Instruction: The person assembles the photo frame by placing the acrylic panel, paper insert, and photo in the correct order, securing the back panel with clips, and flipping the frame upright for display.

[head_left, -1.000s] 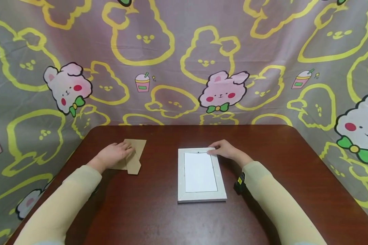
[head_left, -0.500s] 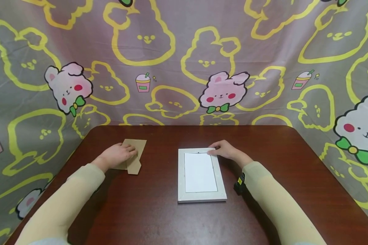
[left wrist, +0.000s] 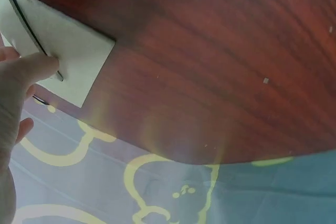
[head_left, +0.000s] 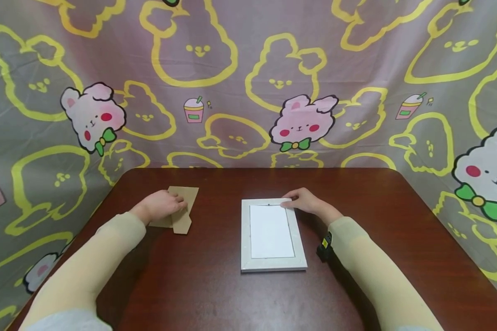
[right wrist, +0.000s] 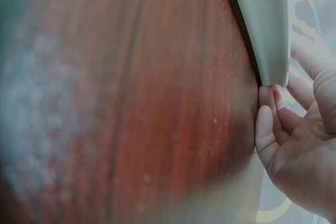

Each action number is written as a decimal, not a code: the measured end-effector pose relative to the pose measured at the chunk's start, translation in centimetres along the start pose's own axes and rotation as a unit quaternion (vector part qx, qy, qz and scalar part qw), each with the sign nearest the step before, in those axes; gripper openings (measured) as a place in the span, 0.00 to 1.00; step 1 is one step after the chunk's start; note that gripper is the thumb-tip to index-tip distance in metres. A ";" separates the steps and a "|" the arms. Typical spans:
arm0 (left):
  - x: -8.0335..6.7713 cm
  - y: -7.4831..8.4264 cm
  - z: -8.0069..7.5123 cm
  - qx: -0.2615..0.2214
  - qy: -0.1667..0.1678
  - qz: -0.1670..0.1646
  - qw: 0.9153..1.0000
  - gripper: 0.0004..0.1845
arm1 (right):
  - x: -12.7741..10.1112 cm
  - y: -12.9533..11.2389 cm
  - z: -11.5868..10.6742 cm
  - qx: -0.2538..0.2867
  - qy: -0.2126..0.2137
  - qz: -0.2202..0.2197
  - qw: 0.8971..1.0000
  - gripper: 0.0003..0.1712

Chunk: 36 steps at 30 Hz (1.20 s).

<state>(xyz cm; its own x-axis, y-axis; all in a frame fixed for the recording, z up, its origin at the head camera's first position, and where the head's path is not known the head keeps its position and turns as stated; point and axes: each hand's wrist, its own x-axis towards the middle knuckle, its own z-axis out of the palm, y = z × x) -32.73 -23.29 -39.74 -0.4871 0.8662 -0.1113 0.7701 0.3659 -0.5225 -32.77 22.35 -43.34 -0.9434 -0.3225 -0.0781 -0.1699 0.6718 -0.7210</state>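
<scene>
A brown cardboard backing piece (head_left: 187,208) lies flat on the left part of the dark wooden table (head_left: 215,294). My left hand (head_left: 164,206) rests on it with relaxed fingers. In the left wrist view a finger (left wrist: 29,71) presses on the cardboard (left wrist: 73,59). A white picture frame (head_left: 273,264) with a white sheet inside lies flat at the table's middle. My right hand (head_left: 303,201) touches its far right corner. In the right wrist view the loosely bent fingers (right wrist: 266,121) lie against the corner of the frame (right wrist: 262,24).
A grey cloth (head_left: 240,82) printed with yellow outlines and pink rabbits hangs behind and around the table. The table's rounded far edge (head_left: 252,170) lies just beyond both hands. Both forearms wear pale yellow sleeves, with a small black device (head_left: 325,242) at the right wrist.
My left hand has crept slightly to the right over the cardboard. The right hand and the frame have stayed put.
</scene>
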 end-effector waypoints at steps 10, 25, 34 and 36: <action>1.2 -0.7 -0.5 0.019 -0.002 0.037 0.999 0.15 | -0.1 -0.1 -0.1 0.000 -0.004 0.000 1.000 0.20; 1.2 -1.4 -0.1 0.046 0.009 0.074 0.996 0.15 | -0.1 -0.4 -0.1 -0.003 -0.003 0.005 1.000 0.20; 0.8 -1.5 0.2 0.012 0.016 0.070 0.997 0.19 | -0.1 -0.3 -0.1 -0.005 -0.001 0.005 1.000 0.21; 0.7 -1.5 0.2 0.004 0.012 0.065 0.998 0.21 | -0.1 -0.3 -0.1 -0.004 -0.001 0.007 1.000 0.21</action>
<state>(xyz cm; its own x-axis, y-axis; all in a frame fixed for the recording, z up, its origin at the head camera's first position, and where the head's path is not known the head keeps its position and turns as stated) -34.32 -23.34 -39.18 -0.3738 0.9138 -0.1588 0.8227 0.2477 -0.5116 -32.66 22.27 -43.06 -0.9448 -0.3150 -0.0901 -0.1594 0.6821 -0.7137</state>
